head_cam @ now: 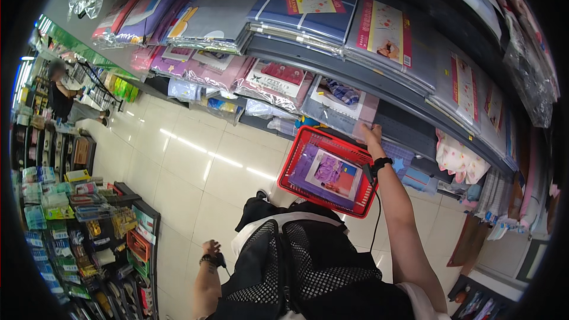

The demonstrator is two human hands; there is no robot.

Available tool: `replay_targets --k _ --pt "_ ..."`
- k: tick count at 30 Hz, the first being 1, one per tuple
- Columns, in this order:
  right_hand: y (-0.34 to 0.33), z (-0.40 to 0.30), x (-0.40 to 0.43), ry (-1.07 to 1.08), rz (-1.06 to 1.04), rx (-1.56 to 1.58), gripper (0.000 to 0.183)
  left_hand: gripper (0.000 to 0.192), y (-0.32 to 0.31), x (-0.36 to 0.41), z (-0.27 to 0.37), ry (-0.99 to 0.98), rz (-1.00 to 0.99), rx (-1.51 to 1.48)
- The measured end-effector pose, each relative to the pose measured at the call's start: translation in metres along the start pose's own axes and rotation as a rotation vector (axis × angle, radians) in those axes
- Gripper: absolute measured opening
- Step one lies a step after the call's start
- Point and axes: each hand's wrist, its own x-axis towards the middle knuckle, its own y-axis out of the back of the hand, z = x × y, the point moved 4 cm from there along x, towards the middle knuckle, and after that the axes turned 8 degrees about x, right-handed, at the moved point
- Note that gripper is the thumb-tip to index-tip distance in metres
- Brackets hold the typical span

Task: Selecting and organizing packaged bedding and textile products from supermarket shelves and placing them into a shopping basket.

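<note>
My right hand [371,137] reaches to the lower shelf, thumb and fingers on the near corner of a grey plastic-wrapped bedding pack [331,109]. That pack has a picture card showing blue checked fabric. Below the hand is a red plastic shopping basket [291,160], its right side partly behind my forearm. Inside it lies a purple bedding pack [306,166] with a picture card. What supports the basket is hidden. My left hand [211,247] hangs low at my side over the tiled floor, fingers loosely bent and apart, nothing visible in it.
Wrapped bedding packs [306,22] line the upper shelf. A white spotted cloth item [462,155] hangs at the right. At left stands a display rack [84,226] of small packaged goods. Across the tiled floor [178,178], a person [66,93] stands in the far aisle.
</note>
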Motion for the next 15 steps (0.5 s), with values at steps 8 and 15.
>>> replay_targets --k 8,15 --pt "0.003 0.034 0.049 0.378 0.234 -0.144 0.038 0.035 -0.087 -0.054 -0.052 -0.177 -0.257 -0.054" --pt "0.0 0.028 0.029 0.589 0.289 -0.108 0.029 0.036 -0.08 -0.059 -0.074 -0.233 -0.212 -0.171"
